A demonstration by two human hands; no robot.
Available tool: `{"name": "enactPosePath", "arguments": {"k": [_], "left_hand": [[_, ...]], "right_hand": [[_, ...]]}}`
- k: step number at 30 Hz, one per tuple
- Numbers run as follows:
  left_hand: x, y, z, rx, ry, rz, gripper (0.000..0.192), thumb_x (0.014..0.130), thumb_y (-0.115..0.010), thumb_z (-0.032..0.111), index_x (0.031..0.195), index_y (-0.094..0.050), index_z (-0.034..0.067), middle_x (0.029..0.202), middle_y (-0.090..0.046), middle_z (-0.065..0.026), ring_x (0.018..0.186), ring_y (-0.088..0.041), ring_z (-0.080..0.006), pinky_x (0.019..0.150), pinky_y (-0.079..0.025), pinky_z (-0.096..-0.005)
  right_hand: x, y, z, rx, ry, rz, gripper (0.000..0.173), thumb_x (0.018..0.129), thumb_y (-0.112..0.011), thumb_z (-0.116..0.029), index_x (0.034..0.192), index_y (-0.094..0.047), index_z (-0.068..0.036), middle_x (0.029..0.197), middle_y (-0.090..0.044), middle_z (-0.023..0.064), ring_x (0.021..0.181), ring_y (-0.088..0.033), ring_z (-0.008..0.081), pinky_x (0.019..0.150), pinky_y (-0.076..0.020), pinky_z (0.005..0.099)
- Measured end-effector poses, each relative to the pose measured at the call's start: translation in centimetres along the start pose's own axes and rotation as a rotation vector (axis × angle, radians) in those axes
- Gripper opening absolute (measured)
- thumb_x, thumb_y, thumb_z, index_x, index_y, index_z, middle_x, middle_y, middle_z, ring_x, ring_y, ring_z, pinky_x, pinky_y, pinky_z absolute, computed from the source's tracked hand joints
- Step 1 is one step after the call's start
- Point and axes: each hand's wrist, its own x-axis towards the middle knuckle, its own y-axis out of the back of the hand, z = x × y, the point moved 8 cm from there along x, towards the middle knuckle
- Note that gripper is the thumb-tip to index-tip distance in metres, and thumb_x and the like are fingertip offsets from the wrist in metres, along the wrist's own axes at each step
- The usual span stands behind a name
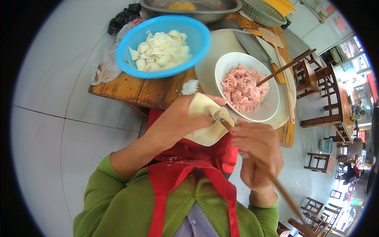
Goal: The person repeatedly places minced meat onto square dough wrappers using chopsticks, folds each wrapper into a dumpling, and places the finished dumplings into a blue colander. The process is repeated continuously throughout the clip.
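Observation:
My left hand (180, 118) holds a stack of pale, thin dough wrappers (207, 138) in front of the red apron (192, 151). In my right hand (260, 151) is a long wooden stick (285, 192), its far end pressed against the top wrapper. That wrapper's corner is curled around the stick's tip, and my left thumb lies beside it. Just beyond my hands stands a white bowl (218, 71) of pink minced meat (242, 86), with a brown chopstick (291, 65) stuck in it. A blue plastic colander (200, 35) holds many folded wontons (162, 50).
Under the bowl lies a round board (207, 72) bearing a cleaver (253, 46) and a swatter-shaped tool (287, 89). A white lump (190, 87) sits on the wooden table (142, 89). A metal basin (204, 14) and green basket (263, 13) stand behind; wooden stools (319, 163) are rightward.

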Motion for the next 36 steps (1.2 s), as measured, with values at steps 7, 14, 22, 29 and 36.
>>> {"name": "enactPosePath", "arguments": {"k": [7,14,22,29,36], "left_hand": [[0.0,0.9,-0.5,-0.610,0.092,-0.108,0.048,0.087,-0.048,0.008,0.133,-0.044,-0.005,0.123,-0.057,-0.0139,0.110,-0.058,-0.0181,0.094,-0.046,-0.0313],[-0.5,0.6,-0.3,-0.437,0.065,-0.001,0.047,0.088,-0.056,0.012,0.131,-0.045,-0.005,0.115,-0.060,-0.0109,0.101,-0.060,-0.0164,0.087,-0.049,-0.0303],[0.0,2.7,0.1,-0.300,-0.119,0.260,0.034,0.092,-0.048,0.013,0.119,-0.055,-0.006,0.103,-0.064,-0.0102,0.090,-0.063,-0.0142,0.078,-0.051,-0.0286],[-0.2,3.7,1.8,-0.234,-0.237,0.277,0.033,0.096,-0.042,0.015,0.117,-0.056,-0.006,0.101,-0.065,-0.0106,0.087,-0.065,-0.0150,0.076,-0.052,-0.0288],[0.1,7.8,2.5,-0.528,-0.254,0.559,0.037,0.098,-0.050,0.023,0.123,-0.049,-0.004,0.103,-0.062,-0.0134,0.087,-0.061,-0.0179,0.075,-0.051,-0.0292]], "right_hand": [[-0.1,-0.9,-0.2,-0.064,0.037,0.029,0.030,0.068,-0.072,0.003,0.096,-0.063,0.002,0.097,-0.065,0.0150,0.088,-0.064,0.0322,0.076,-0.0571,0.0386],[0.4,-2.6,-1.4,-0.182,0.228,-0.034,0.025,0.065,-0.069,-0.006,0.089,-0.065,0.000,0.097,-0.066,0.0134,0.081,-0.064,0.0277,0.074,-0.0576,0.0378],[-0.5,-2.6,-3.9,-0.039,0.275,-0.134,0.027,0.062,-0.074,-0.003,0.088,-0.064,-0.003,0.097,-0.066,0.0135,0.082,-0.063,0.0287,0.072,-0.0597,0.0403],[-3.6,3.8,1.9,0.070,-0.175,0.434,0.017,0.098,-0.048,-0.015,0.089,-0.048,-0.001,0.081,-0.059,0.0164,0.067,-0.059,0.0227,0.063,-0.0501,0.0316],[-7.3,7.0,9.5,0.185,-0.628,0.589,0.015,0.098,-0.048,-0.008,0.102,-0.055,0.005,0.100,-0.063,0.0143,0.079,-0.060,0.0154,0.074,-0.0514,0.0276]]}}
